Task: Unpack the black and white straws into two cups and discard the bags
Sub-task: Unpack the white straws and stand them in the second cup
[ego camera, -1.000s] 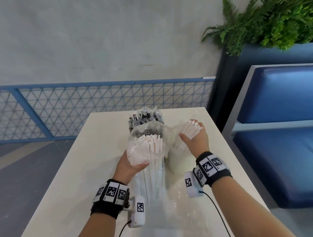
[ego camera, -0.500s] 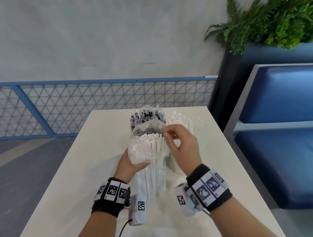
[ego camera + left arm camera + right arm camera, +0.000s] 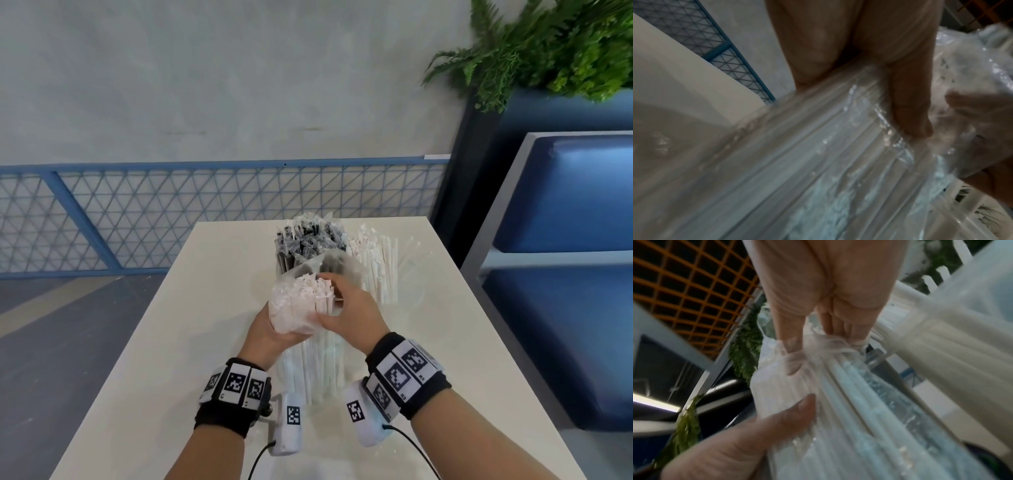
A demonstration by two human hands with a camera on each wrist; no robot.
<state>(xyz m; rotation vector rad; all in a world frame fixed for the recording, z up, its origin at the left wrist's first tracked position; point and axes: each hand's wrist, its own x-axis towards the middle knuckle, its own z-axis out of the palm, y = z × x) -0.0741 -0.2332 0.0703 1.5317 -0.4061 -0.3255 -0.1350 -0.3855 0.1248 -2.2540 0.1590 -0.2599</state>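
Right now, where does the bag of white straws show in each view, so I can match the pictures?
Head: bag of white straws stands centre, between both hands.
Left wrist: it fills the lower middle, the left hand above.
Right wrist: centre to lower right, the right hand gripping its top.
Shared landmark: the left hand's thumb on the plastic.

Upright clear bag, white straws inside
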